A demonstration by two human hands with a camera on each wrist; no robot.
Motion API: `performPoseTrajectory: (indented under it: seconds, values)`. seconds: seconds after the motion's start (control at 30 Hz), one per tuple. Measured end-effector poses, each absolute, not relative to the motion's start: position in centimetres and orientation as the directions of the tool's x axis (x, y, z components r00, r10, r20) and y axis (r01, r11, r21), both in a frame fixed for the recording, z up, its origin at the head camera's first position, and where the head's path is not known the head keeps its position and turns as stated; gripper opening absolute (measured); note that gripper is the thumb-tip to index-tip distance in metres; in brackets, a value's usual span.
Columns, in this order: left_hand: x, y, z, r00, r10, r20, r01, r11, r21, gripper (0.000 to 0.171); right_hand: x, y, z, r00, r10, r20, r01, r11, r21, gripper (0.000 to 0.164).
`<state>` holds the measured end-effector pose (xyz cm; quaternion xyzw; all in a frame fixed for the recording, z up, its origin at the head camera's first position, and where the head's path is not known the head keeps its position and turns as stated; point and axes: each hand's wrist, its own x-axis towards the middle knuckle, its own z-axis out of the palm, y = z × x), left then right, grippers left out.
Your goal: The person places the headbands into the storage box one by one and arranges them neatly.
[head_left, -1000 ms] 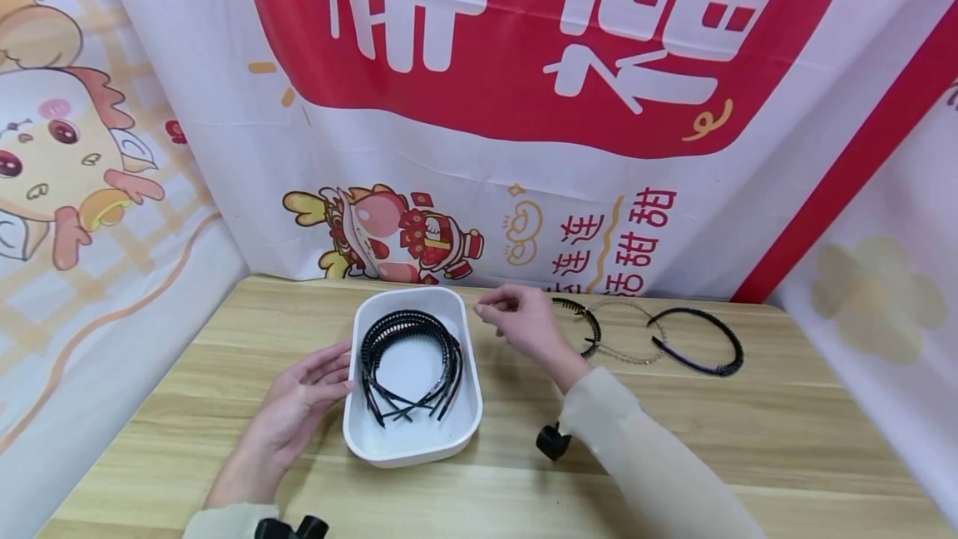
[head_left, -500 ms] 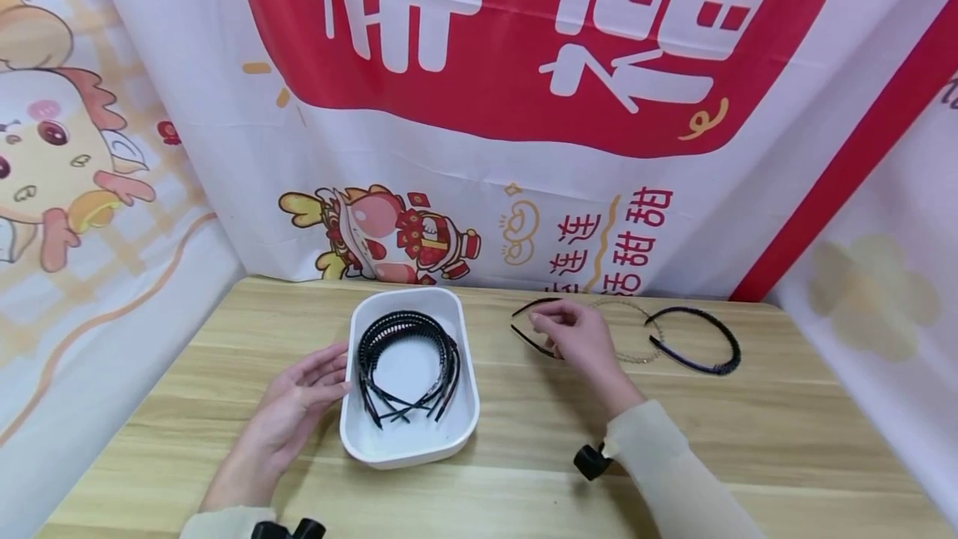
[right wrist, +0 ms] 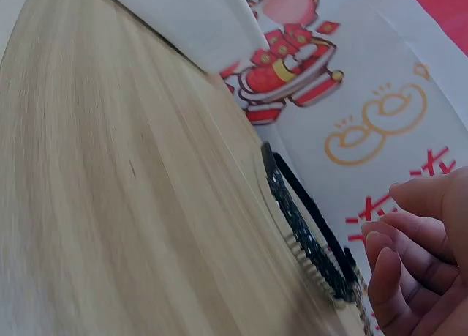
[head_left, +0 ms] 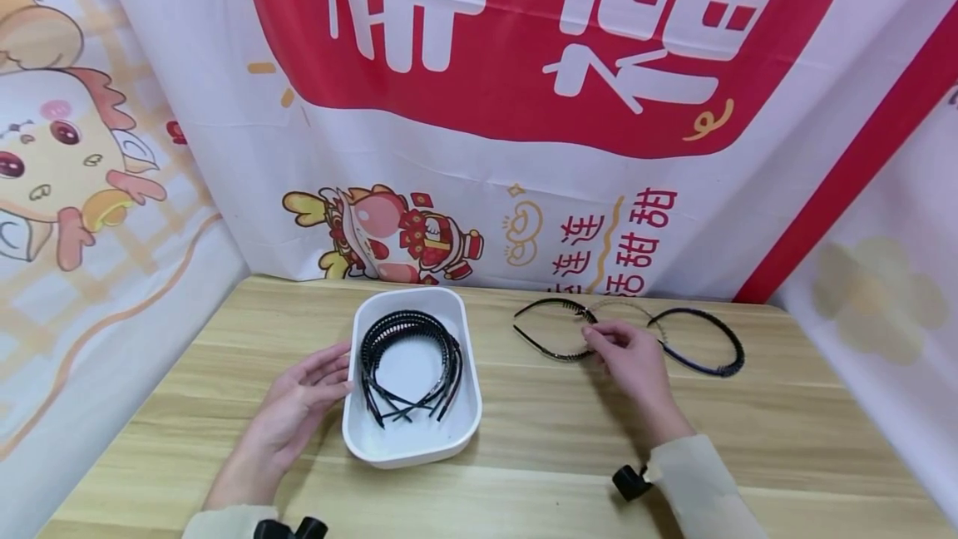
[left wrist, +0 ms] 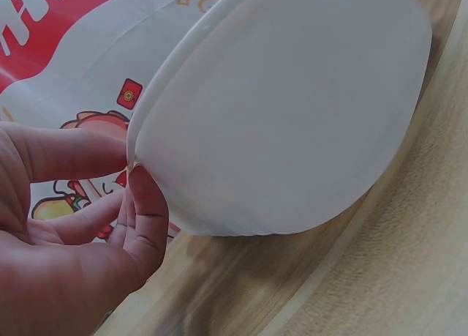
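My left hand [head_left: 303,406] grips the edge of a white plastic bin [head_left: 470,406], with thumb and fingertip meeting at its rim in the left wrist view. Inside the bin lies a stack of black headbands [head_left: 397,323], nested together with their ends crossing. My right hand [head_left: 632,356] hovers by the headbands at the right, its thumb and fingers loosely bent with nothing visible between them. Nearest its fingertips is a black toothed headband [head_left: 540,348]. The hand partly covers a thin gold-coloured headband [head_left: 621,304]. Beyond that lies a dark blue-black headband [head_left: 729,348].
The wooden table [head_left: 539,489] carries the bin and the loose headbands, which overlap in a row. A printed cloth [head_left: 516,123] in red and white hangs right behind the table's back edge. More cloth covers both sides. Black cameras are strapped at both wrists.
My right hand has moved rightward from beside the bin, across the toothed headband to the gold-coloured one, uncovering the toothed headband. The left hand and the bin stay put.
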<state>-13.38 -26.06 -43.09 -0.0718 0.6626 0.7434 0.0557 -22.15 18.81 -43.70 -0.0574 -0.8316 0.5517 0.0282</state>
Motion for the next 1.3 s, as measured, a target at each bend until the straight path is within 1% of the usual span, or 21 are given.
performPoseTrajectory:
  seconds: [0.27, 0.5, 0.97, 1.17, 1.3]
  values:
    - [-13.4, -26.1, -43.0, -0.981, -0.008, -0.195, -0.193, -0.111, 0.975, 0.079, -21.6, 21.1, -44.0, -0.979, 0.194, -0.064, 0.131, 0.356, -0.925, 0.038]
    - [-13.4, -26.3, -42.9, -0.983, -0.01, -0.185, -0.183, -0.103, 0.978, 0.078, -21.5, 22.7, -44.5, -0.966, 0.253, -0.047, 0.145, 0.381, -0.913, 0.045]
    - [-13.4, -26.2, -42.9, -0.978, -0.012, -0.209, -0.207, -0.099, 0.973, 0.078, -21.0, 26.0, -45.1, -0.933, 0.353, -0.067, 0.177, 0.29, -0.941, 0.045]
    - [-13.4, -26.1, -42.9, -0.977, -0.009, -0.214, -0.212, -0.098, 0.972, 0.078, -20.6, 27.4, -45.4, -0.904, 0.419, -0.089, 0.238, 0.318, -0.918, 0.042]
    - [-13.3, -26.0, -42.9, -0.976, -0.011, -0.217, -0.214, -0.103, 0.971, 0.078, -20.5, 28.1, -45.6, -0.895, 0.43, -0.121, 0.267, 0.299, -0.916, 0.043]
